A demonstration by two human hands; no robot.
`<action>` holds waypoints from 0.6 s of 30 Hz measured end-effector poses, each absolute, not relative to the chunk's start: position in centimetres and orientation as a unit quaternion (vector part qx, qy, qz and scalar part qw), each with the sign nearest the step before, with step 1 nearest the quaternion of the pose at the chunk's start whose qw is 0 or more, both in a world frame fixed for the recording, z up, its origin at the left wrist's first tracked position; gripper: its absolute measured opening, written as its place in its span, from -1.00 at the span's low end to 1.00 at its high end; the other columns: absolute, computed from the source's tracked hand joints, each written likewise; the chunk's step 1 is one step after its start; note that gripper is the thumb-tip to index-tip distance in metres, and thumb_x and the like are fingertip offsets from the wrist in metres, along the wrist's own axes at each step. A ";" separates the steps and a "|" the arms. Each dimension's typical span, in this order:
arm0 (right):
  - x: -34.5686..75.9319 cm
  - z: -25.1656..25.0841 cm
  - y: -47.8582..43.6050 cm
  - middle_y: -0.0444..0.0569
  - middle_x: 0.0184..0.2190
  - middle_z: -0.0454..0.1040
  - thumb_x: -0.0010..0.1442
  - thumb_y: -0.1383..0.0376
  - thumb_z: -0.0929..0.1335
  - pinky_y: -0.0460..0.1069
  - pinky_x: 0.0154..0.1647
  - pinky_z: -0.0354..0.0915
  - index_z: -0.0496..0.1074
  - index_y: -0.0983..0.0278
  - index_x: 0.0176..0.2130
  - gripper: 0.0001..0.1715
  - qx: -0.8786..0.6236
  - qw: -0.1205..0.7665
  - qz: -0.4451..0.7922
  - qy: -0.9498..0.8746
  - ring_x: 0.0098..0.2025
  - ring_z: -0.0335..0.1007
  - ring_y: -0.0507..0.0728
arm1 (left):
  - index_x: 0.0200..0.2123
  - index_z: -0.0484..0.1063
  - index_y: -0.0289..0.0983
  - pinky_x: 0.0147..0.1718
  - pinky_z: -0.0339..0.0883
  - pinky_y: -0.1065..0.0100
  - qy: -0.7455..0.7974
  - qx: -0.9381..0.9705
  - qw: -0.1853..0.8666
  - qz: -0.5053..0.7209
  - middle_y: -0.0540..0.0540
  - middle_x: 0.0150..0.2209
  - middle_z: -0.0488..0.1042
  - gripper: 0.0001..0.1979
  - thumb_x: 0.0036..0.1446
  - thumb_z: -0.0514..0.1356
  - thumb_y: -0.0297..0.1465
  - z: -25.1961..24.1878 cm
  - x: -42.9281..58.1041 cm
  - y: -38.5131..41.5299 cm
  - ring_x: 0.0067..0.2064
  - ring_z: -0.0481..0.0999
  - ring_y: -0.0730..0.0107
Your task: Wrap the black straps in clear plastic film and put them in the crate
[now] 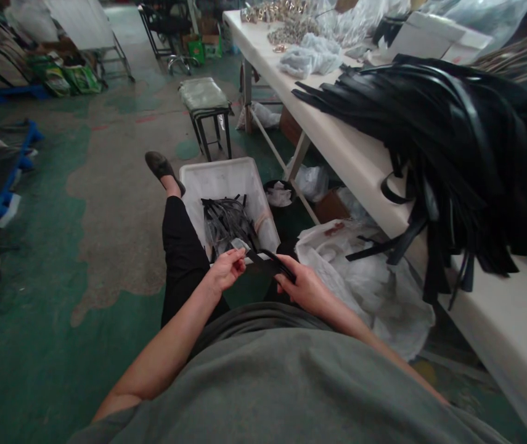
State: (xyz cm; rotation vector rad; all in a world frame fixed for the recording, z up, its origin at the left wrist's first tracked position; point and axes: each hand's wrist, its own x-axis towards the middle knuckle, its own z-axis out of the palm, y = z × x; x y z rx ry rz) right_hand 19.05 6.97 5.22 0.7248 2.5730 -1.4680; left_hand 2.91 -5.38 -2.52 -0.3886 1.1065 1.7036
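Note:
My left hand [228,269] is closed in a pinch above the near rim of a white plastic bin [219,176]. A small pale strip [241,245] shows at its fingertips, beside the end of a black strap [256,258]. My right hand [307,287] is wrapped round that strap, which bends back in a loop between thumb and fingers. Inside the bin, between my legs, lies a loose heap of black straps [228,219]. Whether the pale strip is attached to the strap I cannot make out.
At my right, a long white table [351,139] bears a large pile of black straps [448,123] hanging over its edge. Below it sits a white sack [360,277]. A padded stool [204,95] stands beyond the bin. Blue pallets [2,191] lie left.

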 end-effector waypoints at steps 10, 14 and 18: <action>18.1 3.8 9.1 -0.05 -0.04 0.54 0.28 0.27 0.23 -0.06 -0.44 0.40 0.42 0.16 0.08 -0.60 0.228 -0.114 -0.534 0.806 -0.46 0.44 0.01 | -0.44 0.35 -0.33 -0.59 0.37 0.56 0.419 -0.131 0.577 0.688 0.07 -0.57 0.36 -0.84 0.08 0.30 -0.51 -0.5 4.4 -5.0 -0.61 0.37 0.63; 18.2 3.0 8.7 -0.10 0.19 0.38 0.11 0.51 0.25 0.03 0.12 0.35 0.47 0.10 0.05 -0.42 0.089 -0.124 -0.477 0.866 0.13 0.39 0.12 | -0.38 0.40 -0.34 -0.59 0.37 0.55 0.415 -0.114 0.585 0.687 0.02 -0.53 0.42 -0.92 0.09 0.27 -0.54 -0.3 4.6 -5.0 -0.58 0.42 0.59; 17.6 2.8 8.4 -0.05 -0.04 0.54 0.14 0.49 0.30 0.00 0.03 0.37 0.54 0.16 -0.12 -0.61 0.089 -0.137 -0.448 0.879 -0.03 0.49 0.11 | -0.37 0.45 -0.37 -0.49 0.43 0.52 0.398 -0.096 0.588 0.698 -0.03 -0.49 0.50 -0.94 0.07 0.22 -0.59 -0.4 5.9 -4.5 -0.51 0.51 0.52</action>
